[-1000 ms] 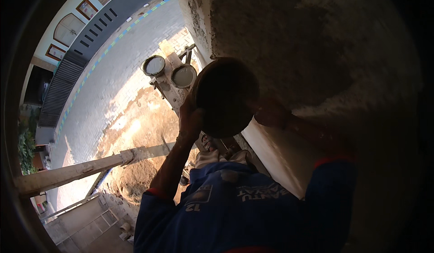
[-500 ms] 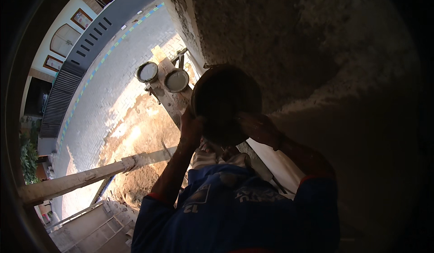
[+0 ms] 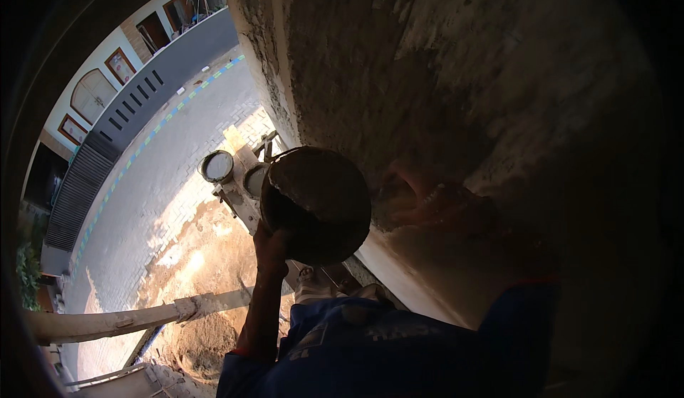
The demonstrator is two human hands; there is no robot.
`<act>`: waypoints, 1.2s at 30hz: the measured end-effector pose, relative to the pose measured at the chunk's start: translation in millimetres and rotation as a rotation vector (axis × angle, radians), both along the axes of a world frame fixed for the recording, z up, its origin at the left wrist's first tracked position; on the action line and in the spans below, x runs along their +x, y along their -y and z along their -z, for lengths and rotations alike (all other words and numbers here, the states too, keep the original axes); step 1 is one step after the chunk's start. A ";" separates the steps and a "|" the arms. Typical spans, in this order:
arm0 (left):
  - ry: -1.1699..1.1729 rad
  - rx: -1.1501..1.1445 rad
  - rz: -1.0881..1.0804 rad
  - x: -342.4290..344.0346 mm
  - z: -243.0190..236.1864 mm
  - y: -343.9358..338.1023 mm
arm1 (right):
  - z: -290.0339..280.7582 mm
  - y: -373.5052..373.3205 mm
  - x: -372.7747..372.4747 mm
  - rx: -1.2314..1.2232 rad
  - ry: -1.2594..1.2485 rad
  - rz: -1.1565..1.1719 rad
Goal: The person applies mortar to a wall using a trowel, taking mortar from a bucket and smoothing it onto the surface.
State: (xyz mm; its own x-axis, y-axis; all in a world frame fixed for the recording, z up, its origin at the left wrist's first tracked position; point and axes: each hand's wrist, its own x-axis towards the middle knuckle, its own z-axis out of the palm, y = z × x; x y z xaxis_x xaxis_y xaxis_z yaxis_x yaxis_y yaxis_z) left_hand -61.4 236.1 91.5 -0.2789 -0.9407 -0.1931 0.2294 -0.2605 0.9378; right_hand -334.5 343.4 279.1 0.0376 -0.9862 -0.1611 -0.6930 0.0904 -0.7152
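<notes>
My left hand (image 3: pixel 271 250) grips the near-left rim of a dark round bucket (image 3: pixel 345 216). The bucket tilts toward me, and a dark grey mass, probably wet mortar, shows in its upper part; shadow hides the rest. Off to the right, my right hand (image 3: pixel 420 190) is up by the rough plastered wall (image 3: pixel 370 56), apart from the bucket. Motion and deep shade smear its fingers, so I cannot make out whether it holds anything.
Two more buckets, one on the left (image 3: pixel 216 166) and one partly hidden (image 3: pixel 254 181), stand on a plank (image 3: pixel 244 211) below. A pole (image 3: pixel 142 318) crosses at lower left above a sand heap (image 3: pixel 206 341). Beyond lie paving and a grey boundary wall (image 3: pixel 135 88).
My right hand has left the bucket and moved right toward the wall. The bucket, still in my left hand, has shifted left and down in view and tilted. The view has turned slightly.
</notes>
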 end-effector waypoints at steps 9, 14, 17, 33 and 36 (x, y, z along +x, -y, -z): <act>0.094 0.010 -0.097 26.0 7.7 14.5 | -46.3 40.4 -34.9 -0.092 0.038 -0.082; 0.172 0.053 -0.054 4.4 31.4 16.0 | -99.2 25.2 -162.4 -0.596 -0.125 0.558; 0.163 0.098 0.042 13.4 38.6 18.3 | -119.9 4.9 -146.7 -0.604 -0.228 0.647; 0.014 -0.160 0.390 -56.7 -5.7 11.7 | 129.9 -47.5 -22.2 0.116 0.086 0.036; -0.026 -0.232 0.520 -67.2 -21.8 6.9 | 147.1 -30.7 -17.1 0.001 0.373 0.079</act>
